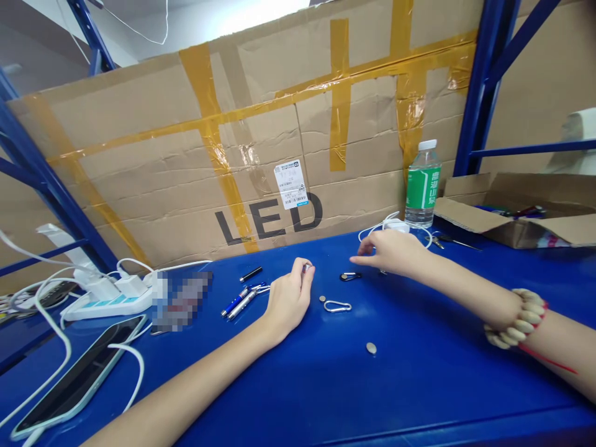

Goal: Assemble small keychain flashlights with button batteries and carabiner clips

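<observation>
My left hand (pixel 289 304) is closed, thumb against the bent fingers. A small shiny bit shows at its fingertips, but its kind is unclear. Over the table's far right part reaches my right hand (pixel 391 251), palm down, fingers loosely bent and apart, with nothing visible in them. Left of it lies a black carabiner (pixel 350 276); a small item under the palm is mostly hidden. A silver carabiner (pixel 338 306) lies between my hands, with a small round button cell (pixel 322 299) beside it. Nearer me is a larger silvery disc (pixel 371 348).
Left of my left hand lie a blue pen-shaped torch (pixel 234 302), a silver one (pixel 242 305) and a black tube (pixel 251 274). A power strip (pixel 112 304), cables and a phone (pixel 84 372) fill the left. A water bottle (pixel 423 186) and open carton (pixel 516 217) stand back right.
</observation>
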Motion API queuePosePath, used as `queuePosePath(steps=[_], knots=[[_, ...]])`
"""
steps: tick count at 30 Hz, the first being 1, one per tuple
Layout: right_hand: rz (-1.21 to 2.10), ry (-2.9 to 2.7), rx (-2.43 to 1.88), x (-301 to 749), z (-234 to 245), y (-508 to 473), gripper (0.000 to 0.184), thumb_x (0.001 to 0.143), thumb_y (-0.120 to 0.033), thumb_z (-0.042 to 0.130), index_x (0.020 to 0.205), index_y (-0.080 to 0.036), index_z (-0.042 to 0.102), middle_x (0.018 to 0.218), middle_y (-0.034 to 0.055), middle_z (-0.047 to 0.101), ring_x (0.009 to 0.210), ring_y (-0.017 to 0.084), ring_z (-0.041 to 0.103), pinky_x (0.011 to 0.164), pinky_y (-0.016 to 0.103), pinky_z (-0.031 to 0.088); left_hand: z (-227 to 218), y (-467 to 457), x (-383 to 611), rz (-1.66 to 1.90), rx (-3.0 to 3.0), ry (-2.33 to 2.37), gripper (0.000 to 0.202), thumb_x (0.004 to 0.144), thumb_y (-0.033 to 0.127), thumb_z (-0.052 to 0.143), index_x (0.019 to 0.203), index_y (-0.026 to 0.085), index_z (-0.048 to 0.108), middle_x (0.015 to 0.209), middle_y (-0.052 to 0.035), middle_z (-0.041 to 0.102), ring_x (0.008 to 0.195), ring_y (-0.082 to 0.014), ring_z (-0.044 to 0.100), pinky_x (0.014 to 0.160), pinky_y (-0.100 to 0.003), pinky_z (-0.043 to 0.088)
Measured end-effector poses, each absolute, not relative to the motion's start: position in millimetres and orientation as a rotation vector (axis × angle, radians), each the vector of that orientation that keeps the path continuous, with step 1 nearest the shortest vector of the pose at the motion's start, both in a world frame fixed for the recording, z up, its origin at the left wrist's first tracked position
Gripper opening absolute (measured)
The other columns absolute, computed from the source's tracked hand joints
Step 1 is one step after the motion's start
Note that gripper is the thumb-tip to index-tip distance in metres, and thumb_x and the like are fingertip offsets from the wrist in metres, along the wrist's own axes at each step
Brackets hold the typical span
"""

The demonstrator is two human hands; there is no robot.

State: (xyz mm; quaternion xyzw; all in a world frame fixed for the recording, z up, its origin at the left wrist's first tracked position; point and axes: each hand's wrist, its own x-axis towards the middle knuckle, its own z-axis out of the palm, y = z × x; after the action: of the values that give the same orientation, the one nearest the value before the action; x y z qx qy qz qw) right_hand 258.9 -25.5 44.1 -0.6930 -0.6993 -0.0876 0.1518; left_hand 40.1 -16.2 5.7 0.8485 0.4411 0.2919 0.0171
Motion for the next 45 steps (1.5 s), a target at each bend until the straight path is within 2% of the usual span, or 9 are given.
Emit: queuePosePath(steps=[2,4,6,9,14,20,27,35,45], knots=[[-0.1,-1.999,-2.123,267.4,42.2,-23.0,0.029,0.068,-0.047,0.064,0.067,-0.019,0.069,0.066,0.0055,0.067,0.065,0.022,0.063,0.047,0.025,0.036,5.6,-16.8,40.4,0.869,2.657,1.384,0.021,0.095,0.032,0.026,0.096,0.023,0.045,0.065,0.0038,0.057,0.062,-0.0162,0.061,0.056,-0.023,0.034],[0.216,-1.971,-2.157,276.5,37.4,-18.9,0.027,0.066,-0.039,0.067,0.054,-0.016,0.064,0.046,0.0045,0.06,0.045,0.019,0.059,0.042,0.026,0.039,6.1,-17.6,40.8,0.821,2.698,1.37,0.021,0.094,0.032,0.027,0.096,0.022,0.045,0.063,0.0039,0.057,0.061,-0.0162,0.061,0.055,-0.022,0.034],[0.465,-1.923,-2.055,283.4,30.7,-14.3,0.017,0.058,-0.03,0.073,0.054,-0.016,0.064,0.044,0.003,0.059,0.039,0.018,0.058,0.037,0.024,0.041,6.7,-18.5,41.0,0.789,2.733,1.353,0.022,0.094,0.032,0.027,0.096,0.022,0.046,0.061,0.0039,0.057,0.06,-0.0163,0.061,0.054,-0.023,0.033],[0.486,-1.934,-1.966,285.9,22.7,-9.7,0.015,0.051,-0.024,0.076,0.053,-0.016,0.064,0.041,0.0019,0.058,0.034,0.017,0.055,0.032,0.023,0.041,7.4,-19.6,40.4,0.775,2.758,1.345,0.023,0.094,0.033,0.027,0.097,0.022,0.047,0.063,0.0032,0.059,0.061,-0.0167,0.061,0.055,-0.023,0.034],[0.362,-1.989,-1.897,274.4,23.5,-12.8,0.008,0.058,-0.02,0.072,0.056,-0.016,0.065,0.049,0.0021,0.062,0.028,0.011,0.05,0.032,0.021,0.036,7.2,-21.5,38.8,0.778,2.78,1.331,0.026,0.095,0.034,0.026,0.099,0.022,0.048,0.066,0.0019,0.062,0.063,-0.0169,0.062,0.055,-0.023,0.037],[0.347,-2.003,-1.877,267.8,17.8,-12.0,0.018,0.067,-0.032,0.065,0.065,-0.015,0.062,0.061,0.0035,0.064,0.036,0.011,0.053,0.034,0.02,0.038,7.6,-23.5,36.1,0.778,2.798,1.328,0.028,0.094,0.036,0.026,0.101,0.021,0.049,0.071,0.0001,0.065,0.066,-0.0183,0.064,0.059,-0.024,0.042],[0.472,-1.844,-1.625,258.6,23.6,-4.4,0.029,0.054,-0.038,0.071,0.065,-0.015,0.056,0.053,0.002,0.059,0.043,0.013,0.053,0.031,0.019,0.041,10.6,-27.2,32.5,0.741,2.804,1.318,0.03,0.094,0.035,0.023,0.105,0.021,0.048,0.076,-0.0026,0.067,0.072,-0.0227,0.065,0.065,-0.03,0.046],[0.575,-1.861,-1.412,236.8,23.2,-8.2,0.032,0.052,-0.042,0.068,0.066,-0.015,0.061,0.053,0.0003,0.053,0.046,0.012,0.049,0.03,0.019,0.04,8.0,-23.6,35.2,0.635,2.725,1.393,0.033,0.094,0.037,0.02,0.106,0.023,0.047,0.081,-0.0042,0.067,0.076,-0.0253,0.064,0.067,-0.035,0.047],[0.675,-1.673,-1.237,251.8,5.3,-8.2,0.036,0.06,-0.044,0.066,0.08,-0.014,0.066,0.057,0.0001,0.054,0.043,0.009,0.046,0.038,0.021,0.043,7.8,-13.9,43.5,0.546,2.753,1.301,0.028,0.094,0.034,0.025,0.101,0.027,0.051,0.081,-0.0005,0.065,0.073,-0.0194,0.062,0.062,-0.025,0.042]])
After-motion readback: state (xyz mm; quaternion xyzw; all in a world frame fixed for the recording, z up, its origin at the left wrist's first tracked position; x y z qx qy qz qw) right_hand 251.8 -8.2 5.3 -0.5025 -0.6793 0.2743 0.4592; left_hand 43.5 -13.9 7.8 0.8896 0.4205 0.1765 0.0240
